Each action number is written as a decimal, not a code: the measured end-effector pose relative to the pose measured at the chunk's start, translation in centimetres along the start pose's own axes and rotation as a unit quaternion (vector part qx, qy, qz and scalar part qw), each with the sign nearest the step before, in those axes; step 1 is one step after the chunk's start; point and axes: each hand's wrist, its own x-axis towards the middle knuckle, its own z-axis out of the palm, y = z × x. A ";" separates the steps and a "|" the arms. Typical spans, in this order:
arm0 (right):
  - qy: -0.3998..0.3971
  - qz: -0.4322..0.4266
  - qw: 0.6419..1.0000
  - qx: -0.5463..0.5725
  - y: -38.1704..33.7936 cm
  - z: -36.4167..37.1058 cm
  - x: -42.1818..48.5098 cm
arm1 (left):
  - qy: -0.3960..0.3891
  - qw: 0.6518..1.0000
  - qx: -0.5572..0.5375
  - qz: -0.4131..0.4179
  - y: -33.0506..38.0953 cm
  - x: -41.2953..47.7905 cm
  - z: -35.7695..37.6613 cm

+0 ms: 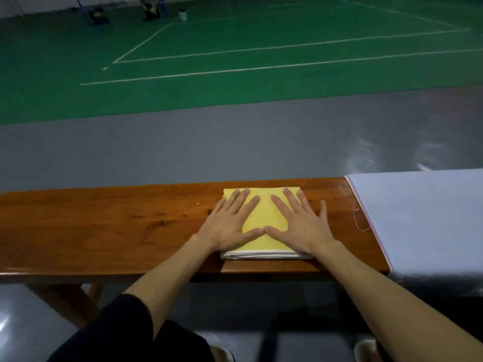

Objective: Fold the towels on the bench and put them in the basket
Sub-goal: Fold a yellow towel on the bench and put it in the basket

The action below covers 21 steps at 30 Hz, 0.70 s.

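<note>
A yellow towel [264, 218] with a white edge lies folded into a thick square on the wooden bench [104, 231]. My left hand [227, 226] presses flat on its left half, fingers spread and straight. On the right half my right hand [303, 226] presses flat the same way, and the two thumb tips meet in the middle. No basket is in view.
A pale lavender-grey cloth [423, 220] covers the bench's right end, a loose thread hanging at its edge. Beyond the bench lie grey floor and a green court with white lines. Dark bags and a white bucket [183, 14] stand far off.
</note>
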 end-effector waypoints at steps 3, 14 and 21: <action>-0.010 -0.002 1.000 -0.012 0.0 -0.2 -0.1 | 0.000 1.000 0.000 0.002 -0.1 0.2 0.0; -0.019 0.033 0.989 0.141 3.7 -5.5 6.0 | 0.006 0.992 -0.094 -0.083 -3.5 3.9 -5.3; -0.078 0.052 0.991 0.097 3.1 -6.7 7.6 | -0.024 0.988 -0.111 -0.101 -3.3 5.7 -6.2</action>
